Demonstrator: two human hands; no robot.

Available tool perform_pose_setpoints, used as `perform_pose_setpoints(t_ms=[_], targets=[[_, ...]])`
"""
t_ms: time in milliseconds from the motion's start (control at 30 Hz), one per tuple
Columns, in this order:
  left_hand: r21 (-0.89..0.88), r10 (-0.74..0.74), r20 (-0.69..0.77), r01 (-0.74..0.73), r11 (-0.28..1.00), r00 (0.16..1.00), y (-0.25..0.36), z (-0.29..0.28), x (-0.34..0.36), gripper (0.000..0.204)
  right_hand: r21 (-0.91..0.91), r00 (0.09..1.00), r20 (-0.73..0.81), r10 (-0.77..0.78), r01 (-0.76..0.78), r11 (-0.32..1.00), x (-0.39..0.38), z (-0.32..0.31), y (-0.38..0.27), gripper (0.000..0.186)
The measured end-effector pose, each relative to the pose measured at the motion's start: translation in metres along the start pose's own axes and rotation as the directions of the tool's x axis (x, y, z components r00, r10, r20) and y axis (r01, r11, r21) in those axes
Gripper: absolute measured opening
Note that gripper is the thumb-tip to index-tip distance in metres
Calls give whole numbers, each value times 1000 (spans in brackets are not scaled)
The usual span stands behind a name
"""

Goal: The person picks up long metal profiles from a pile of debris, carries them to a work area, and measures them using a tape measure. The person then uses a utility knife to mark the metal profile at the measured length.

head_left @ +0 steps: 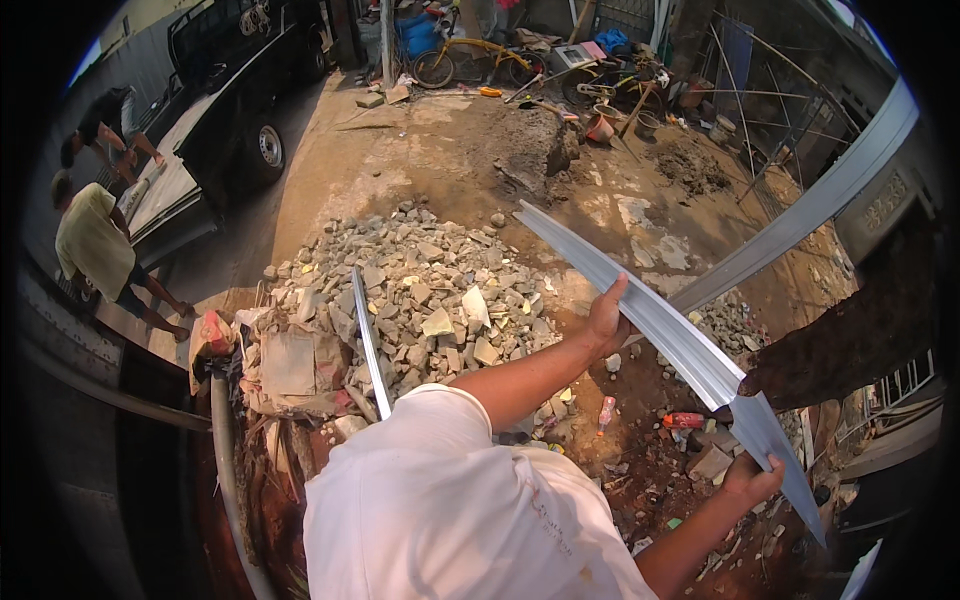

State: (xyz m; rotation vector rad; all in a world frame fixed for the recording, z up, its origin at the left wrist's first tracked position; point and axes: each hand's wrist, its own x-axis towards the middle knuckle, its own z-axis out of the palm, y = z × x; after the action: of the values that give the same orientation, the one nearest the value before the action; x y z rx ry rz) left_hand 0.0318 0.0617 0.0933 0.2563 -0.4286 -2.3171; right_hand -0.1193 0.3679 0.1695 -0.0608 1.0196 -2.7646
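Observation:
My left hand [607, 322] is closed on a long silver metal channel [644, 306], which slants from over the rubble down to the right. My right hand [750, 479] is closed on its lower section [760, 430], where the metal shows a kink or joint; I cannot tell if it is one piece or two. Behind it a longer grey metal strip [797, 214] rises diagonally to the upper right. Another thin silver strip [365, 335] lies on the rubble left of my forearm.
A heap of broken stone [440, 275] lies ahead, torn sacks [290, 370] and a pipe [230, 480] at left. Two people [95, 235] bend at a dark pickup [230, 150]. Bicycles [480, 60], buckets [600, 128], mortar piles [530, 155] and a dark trunk-like mass [840, 330] surround the yard.

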Motion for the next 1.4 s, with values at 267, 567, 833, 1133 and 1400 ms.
perform_pose_setpoints(t_ms=[267, 567, 833, 1133, 1400], targets=[[120, -398, 117, 385, 915, 910, -77, -2, 21, 61, -53, 1000, -14, -28, 27, 998, -14, 7, -8, 51], [58, 478, 144, -489, 870, 867, 76, 34, -26, 41, -8, 994, -103, 40, -41, 999, -6, 3, 36, 53], [148, 651, 159, -670, 728, 742, 77, 53, -51, 37, 136, 987, -108, 119, -103, 985, 21, -28, 77, 57], [175, -149, 4, 146, 974, 989, -18, -48, 4, 49, 92, 991, -81, 106, -98, 991, -32, 36, 15, 49], [144, -479, 88, 464, 874, 874, -95, -25, 21, 63, 66, 998, -64, -25, 29, 997, -26, 27, 10, 48]])
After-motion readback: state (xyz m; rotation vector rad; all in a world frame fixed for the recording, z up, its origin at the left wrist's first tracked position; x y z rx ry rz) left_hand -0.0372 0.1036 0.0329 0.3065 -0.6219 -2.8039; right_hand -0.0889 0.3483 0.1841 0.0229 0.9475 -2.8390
